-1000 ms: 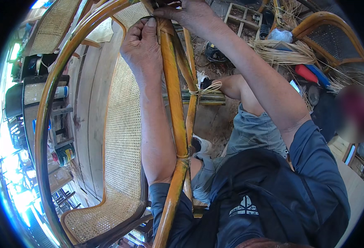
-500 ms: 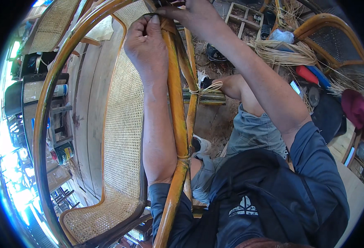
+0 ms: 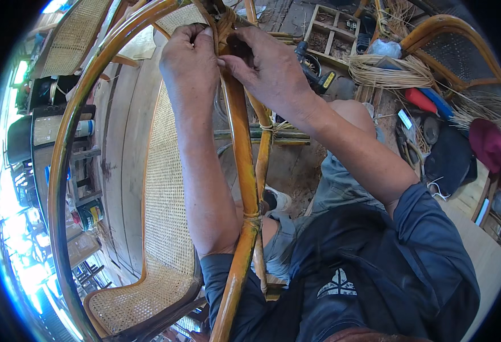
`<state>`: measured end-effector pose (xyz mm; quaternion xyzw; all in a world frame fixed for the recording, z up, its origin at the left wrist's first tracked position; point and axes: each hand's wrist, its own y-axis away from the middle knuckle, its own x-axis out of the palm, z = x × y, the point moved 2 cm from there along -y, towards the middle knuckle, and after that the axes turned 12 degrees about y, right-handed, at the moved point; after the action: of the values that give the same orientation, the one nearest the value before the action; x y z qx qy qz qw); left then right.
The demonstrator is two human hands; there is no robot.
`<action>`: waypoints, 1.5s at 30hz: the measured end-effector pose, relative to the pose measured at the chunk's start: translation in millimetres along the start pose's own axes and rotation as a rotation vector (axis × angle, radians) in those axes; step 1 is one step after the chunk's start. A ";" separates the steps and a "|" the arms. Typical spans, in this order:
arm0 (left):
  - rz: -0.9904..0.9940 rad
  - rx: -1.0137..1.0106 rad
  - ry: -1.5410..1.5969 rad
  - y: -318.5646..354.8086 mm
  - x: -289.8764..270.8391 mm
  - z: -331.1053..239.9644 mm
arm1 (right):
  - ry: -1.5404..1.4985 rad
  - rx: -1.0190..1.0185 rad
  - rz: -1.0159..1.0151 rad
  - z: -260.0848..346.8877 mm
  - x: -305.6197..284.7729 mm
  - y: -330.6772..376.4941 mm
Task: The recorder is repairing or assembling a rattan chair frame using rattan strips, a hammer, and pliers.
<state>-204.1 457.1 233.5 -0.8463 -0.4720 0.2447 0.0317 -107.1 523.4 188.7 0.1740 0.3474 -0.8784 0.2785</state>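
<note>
Rightward from hands (image 3: pixel 273 71): small items (image 3: pixel 351 25) in box (image 3: pixel 326 58)

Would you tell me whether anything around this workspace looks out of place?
Nothing looks clearly broken, but the loose, pale, straw-like strands at the right, near the dark red fabric cap, look untidy: they splay out, unlike the looped coil of pale cane.

A navy short-sleeved shirt (image 3: pixel 370 256) with a pale emblem (image 3: pixel 337 285) is worn with grey-blue shorts (image 3: pixel 341 183).

left hand (image 3: pixel 189 64) curled inward; right hand (image 3: pixel 276 67) just beside it, loosely curled too
</note>
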 end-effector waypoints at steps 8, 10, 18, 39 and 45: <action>0.011 -0.055 0.070 3.9 -0.2 7.6 | -0.022 0.065 0.047 9.7 4.2 -1.9; -0.030 0.012 0.142 5.4 1.2 14.9 | -0.009 0.083 0.048 19.9 -3.0 -2.2; -0.077 -0.061 0.538 9.7 -2.7 -1.3 | 0.112 0.005 0.231 29.5 -9.7 5.2; -0.094 0.088 0.051 -4.5 -0.8 -0.7 | 0.133 -0.038 0.101 16.8 -1.1 8.8; -0.143 0.153 0.297 -4.8 1.4 30.1 | 0.458 -0.048 0.280 34.0 -10.1 -2.1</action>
<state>-220.7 455.6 207.8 -0.8324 -0.5012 0.1496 0.1828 -104.2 504.4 218.5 0.4077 0.3945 -0.7608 0.3154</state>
